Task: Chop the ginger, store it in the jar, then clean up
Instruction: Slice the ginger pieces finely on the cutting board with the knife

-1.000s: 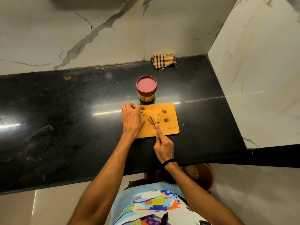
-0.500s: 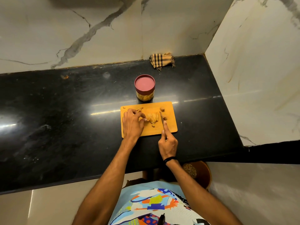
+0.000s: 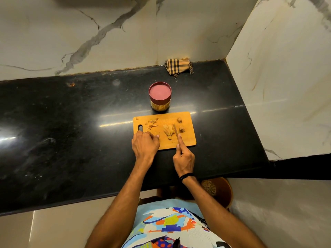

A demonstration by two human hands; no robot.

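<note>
An orange cutting board (image 3: 188, 140) lies on the black counter. Sliced ginger (image 3: 168, 130) is piled at its middle, small cut bits (image 3: 151, 123) lie at its upper left, and two chunks (image 3: 179, 120) sit at its right. My right hand (image 3: 183, 156) grips a knife (image 3: 175, 131), forefinger along the spine, blade just right of the slices. My left hand (image 3: 144, 144) rests curled on the board's near left corner, apart from the pile, a small piece at its fingertips. A jar (image 3: 160, 98) with a red lid stands shut just behind the board.
A checked cloth (image 3: 178, 66) lies crumpled at the back wall. Marble walls close the counter (image 3: 71, 131) at the back and right. A brown round bin (image 3: 221, 190) stands on the floor below the counter's front edge, right of my body.
My left hand drew back from the ginger pile to the board's near left corner. The knife shifted from the pile's middle to its right side. The camera moved slightly.
</note>
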